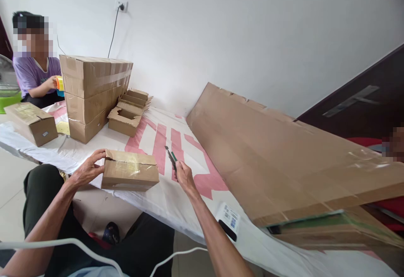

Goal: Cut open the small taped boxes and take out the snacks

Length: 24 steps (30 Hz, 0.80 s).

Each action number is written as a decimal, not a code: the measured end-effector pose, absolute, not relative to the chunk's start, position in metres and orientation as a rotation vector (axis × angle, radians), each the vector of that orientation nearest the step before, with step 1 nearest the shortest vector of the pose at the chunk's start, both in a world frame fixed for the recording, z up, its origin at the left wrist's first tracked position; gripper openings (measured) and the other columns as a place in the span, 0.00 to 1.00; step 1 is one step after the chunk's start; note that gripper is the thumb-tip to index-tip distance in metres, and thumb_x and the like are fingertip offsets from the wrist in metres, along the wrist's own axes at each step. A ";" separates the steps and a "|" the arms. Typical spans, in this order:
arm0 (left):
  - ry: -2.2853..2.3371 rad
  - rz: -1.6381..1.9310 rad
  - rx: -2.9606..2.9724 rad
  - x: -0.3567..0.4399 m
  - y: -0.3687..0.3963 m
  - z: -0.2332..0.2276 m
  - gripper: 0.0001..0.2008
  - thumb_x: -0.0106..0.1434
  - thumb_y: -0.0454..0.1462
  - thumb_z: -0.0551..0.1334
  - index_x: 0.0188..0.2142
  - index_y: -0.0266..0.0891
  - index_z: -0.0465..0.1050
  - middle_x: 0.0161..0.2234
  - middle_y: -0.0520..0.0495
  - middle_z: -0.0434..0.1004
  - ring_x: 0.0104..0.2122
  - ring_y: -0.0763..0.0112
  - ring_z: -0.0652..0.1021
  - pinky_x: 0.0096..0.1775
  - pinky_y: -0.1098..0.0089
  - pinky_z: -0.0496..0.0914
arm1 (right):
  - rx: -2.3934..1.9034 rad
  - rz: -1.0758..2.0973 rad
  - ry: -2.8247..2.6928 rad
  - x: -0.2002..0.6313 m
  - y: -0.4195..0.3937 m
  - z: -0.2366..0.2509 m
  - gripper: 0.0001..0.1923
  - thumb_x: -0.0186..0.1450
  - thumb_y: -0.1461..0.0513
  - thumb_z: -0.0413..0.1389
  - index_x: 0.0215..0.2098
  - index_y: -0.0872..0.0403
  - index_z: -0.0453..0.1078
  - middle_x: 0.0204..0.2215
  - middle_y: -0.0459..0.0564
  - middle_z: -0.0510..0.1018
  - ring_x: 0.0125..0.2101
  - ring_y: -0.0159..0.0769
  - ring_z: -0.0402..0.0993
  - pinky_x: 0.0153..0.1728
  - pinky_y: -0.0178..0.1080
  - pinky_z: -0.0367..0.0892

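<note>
My left hand [90, 166] grips the left end of a small taped cardboard box [131, 171], its fingers on the top edge and side. The box lies at the near edge of the table, with clear tape along its top seam. In my right hand [185, 177] is a utility knife [171, 157], its tip pointing up and away, just to the right of the box and apart from it. A printed white card [229, 217] with a code lies near my right forearm, over a dark object that looks like a phone.
Stacked large cartons [94, 100] stand at the back left, beside opened small boxes [126, 119]. Another taped box [33, 123] sits far left, near a person in purple [38, 77]. A big cardboard sheet [268, 155] leans on the right. A white cable [75, 243] crosses in front.
</note>
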<state>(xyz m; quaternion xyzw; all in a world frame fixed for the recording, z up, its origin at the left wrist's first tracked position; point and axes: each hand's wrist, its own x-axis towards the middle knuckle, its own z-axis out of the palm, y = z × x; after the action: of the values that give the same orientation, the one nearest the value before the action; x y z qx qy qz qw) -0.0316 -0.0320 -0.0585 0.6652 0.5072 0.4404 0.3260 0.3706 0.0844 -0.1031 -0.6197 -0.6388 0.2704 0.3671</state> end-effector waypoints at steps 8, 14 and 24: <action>1.389 1.139 1.771 -0.031 -0.037 -0.061 0.23 0.65 0.49 0.68 0.57 0.46 0.83 0.70 0.39 0.69 0.67 0.46 0.75 0.53 0.62 0.81 | -0.948 0.985 -2.085 0.308 0.022 0.004 0.20 0.72 0.46 0.58 0.48 0.51 0.81 0.38 0.49 0.84 0.39 0.41 0.79 0.42 0.41 0.74; 1.412 1.132 1.834 -0.029 -0.042 -0.062 0.23 0.65 0.44 0.65 0.59 0.47 0.82 0.70 0.40 0.70 0.65 0.49 0.76 0.52 0.63 0.80 | -0.883 0.982 -2.272 0.289 0.010 0.032 0.19 0.73 0.50 0.57 0.52 0.51 0.83 0.44 0.49 0.87 0.43 0.42 0.81 0.45 0.41 0.73; 1.432 1.135 1.848 -0.026 -0.043 -0.064 0.24 0.62 0.39 0.63 0.57 0.47 0.81 0.69 0.40 0.71 0.64 0.50 0.77 0.52 0.61 0.80 | -0.928 0.760 -2.427 0.273 0.014 0.035 0.14 0.73 0.54 0.56 0.47 0.51 0.81 0.37 0.47 0.85 0.36 0.37 0.79 0.38 0.38 0.69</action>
<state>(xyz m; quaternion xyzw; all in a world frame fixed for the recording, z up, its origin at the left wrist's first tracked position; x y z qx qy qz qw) -0.0261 -0.0426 -0.0644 0.6850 0.5308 0.4208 0.2682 0.2733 0.0144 0.0345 -0.3349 -0.8754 0.2740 0.2155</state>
